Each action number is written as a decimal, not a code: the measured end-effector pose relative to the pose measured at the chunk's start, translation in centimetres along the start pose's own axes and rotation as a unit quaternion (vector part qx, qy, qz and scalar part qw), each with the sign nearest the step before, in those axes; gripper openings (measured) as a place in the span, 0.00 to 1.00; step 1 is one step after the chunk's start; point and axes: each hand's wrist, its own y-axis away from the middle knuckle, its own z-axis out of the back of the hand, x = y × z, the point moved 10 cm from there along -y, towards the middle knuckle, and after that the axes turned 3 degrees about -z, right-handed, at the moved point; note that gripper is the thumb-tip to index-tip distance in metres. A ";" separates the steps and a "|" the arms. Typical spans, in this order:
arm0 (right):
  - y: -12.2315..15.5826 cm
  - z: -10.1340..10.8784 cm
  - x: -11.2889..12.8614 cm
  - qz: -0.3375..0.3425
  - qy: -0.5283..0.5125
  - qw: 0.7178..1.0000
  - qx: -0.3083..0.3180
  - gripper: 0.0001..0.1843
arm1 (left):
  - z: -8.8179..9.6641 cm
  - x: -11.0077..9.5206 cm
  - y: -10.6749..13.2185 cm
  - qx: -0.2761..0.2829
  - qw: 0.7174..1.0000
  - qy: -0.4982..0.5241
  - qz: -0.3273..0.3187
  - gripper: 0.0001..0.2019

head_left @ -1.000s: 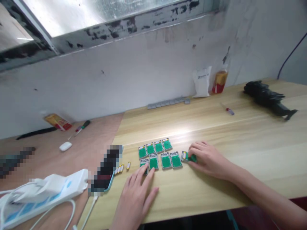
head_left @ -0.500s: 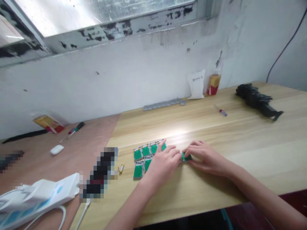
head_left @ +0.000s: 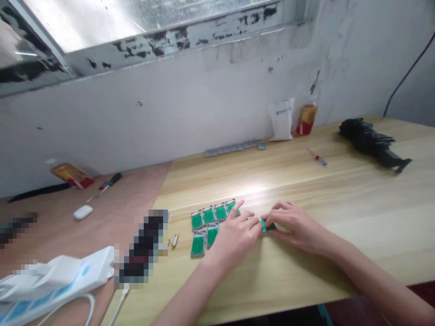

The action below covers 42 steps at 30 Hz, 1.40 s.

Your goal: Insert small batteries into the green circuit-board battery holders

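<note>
Close in front of me on the table, a small green circuit board point(head_left: 263, 226) sits between my two hands. My right hand point(head_left: 297, 227) pinches its right end, thumb and fingers closed around it. At the other end, the curled fingers of my left hand point(head_left: 238, 233) hold its left edge, with the index finger lifted. Beside and partly under my left hand lie several grey cases with green boards. Those in the back row, such as this cased board point(head_left: 197, 220), have a battery along the top; a front-row cased board point(head_left: 198, 244) shows a bare grey slot.
Two loose batteries point(head_left: 174, 241) lie left of the cases, near a blurred-out dark device point(head_left: 144, 246). A white power strip point(head_left: 68, 290) is at the lower left. Grey pieces point(head_left: 234, 148) line the wall, near a white packet point(head_left: 282, 120). A screwdriver point(head_left: 320, 160) and black bag point(head_left: 370, 140) lie right.
The view has shifted slightly, so everything sits a little lower and further right. Both hands stay at the board, and the left index finger is raised more clearly off the back-row cases.
</note>
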 end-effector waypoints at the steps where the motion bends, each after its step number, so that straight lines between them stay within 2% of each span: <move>1: 0.0 0.0 0.0 0.000 -0.002 1.000 0.000 0.04 | 0.0 -0.1 0.0 -0.002 1.000 -0.004 -0.005 0.07; 14: 0.0 -0.1 0.0 -0.009 -0.005 1.000 0.004 0.04 | 0.3 -1.1 0.1 -0.012 0.997 -0.042 -0.056 0.08; 22: 0.0 -0.7 -0.2 -0.001 -0.009 1.000 0.018 0.03 | 0.2 -0.1 0.5 -0.042 0.998 0.013 -0.036 0.07; 26: -0.2 -0.5 0.1 0.000 -0.001 1.000 0.024 0.02 | 2.3 0.8 1.2 -0.100 0.994 0.048 -0.005 0.06; 29: -0.2 -0.3 0.0 -0.019 0.024 0.999 0.028 0.03 | 5.0 2.2 3.5 -0.131 0.990 0.047 0.037 0.07; 31: -0.2 -0.4 -0.2 -0.035 0.035 0.998 0.033 0.06 | 6.4 3.5 6.4 -0.134 0.988 0.033 0.068 0.08; 33: -0.2 -0.6 -0.4 -0.051 0.033 0.997 0.038 0.10 | 7.1 5.2 9.9 -0.120 0.987 0.004 0.107 0.10; 35: -0.2 -0.9 -0.5 -0.062 0.024 0.997 0.040 0.14 | 6.9 7.0 13.4 -0.092 0.984 -0.026 0.147 0.11; 37: -0.2 -1.2 -0.3 -0.068 0.008 0.997 0.043 0.18 | 6.1 8.2 16.1 -0.059 0.985 -0.052 0.155 0.11; 39: -0.2 -1.4 0.2 -0.065 -0.014 0.997 0.047 0.20 | 5.2 8.9 17.7 -0.039 0.983 -0.073 0.162 0.10; 42: -0.3 -1.5 1.0 -0.063 -0.049 0.995 0.054 0.20 | 4.0 9.5 18.7 -0.008 0.983 -0.081 0.167 0.08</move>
